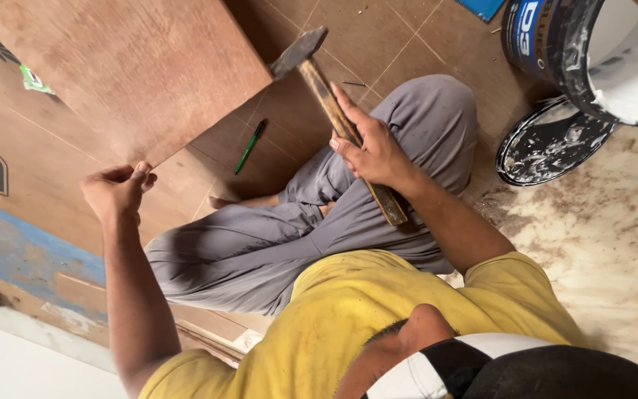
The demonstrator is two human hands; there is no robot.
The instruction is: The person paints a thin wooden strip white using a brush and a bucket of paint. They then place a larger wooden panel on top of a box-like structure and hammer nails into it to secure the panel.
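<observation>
I see my right hand [373, 151] wrapped around the wooden handle of a hammer [337, 118], gripping it near the middle, with the dark metal head raised toward the corner of a brown plywood panel [123, 70]. My left hand [117, 188] is pinched narrow at the lower edge of that panel, thumb and fingertips pressed together; it may hold a small nail, but I cannot tell from this angle. A green pen [249, 146] lies on the tiled floor [407, 37] just beside the panel's edge, between the two hands. I am sitting cross-legged in grey trousers. Beyond my right knee stands a dark bucket [555, 44] with white paste inside, and its smeared round lid [551, 144] lies on the floor just beside it.
</observation>
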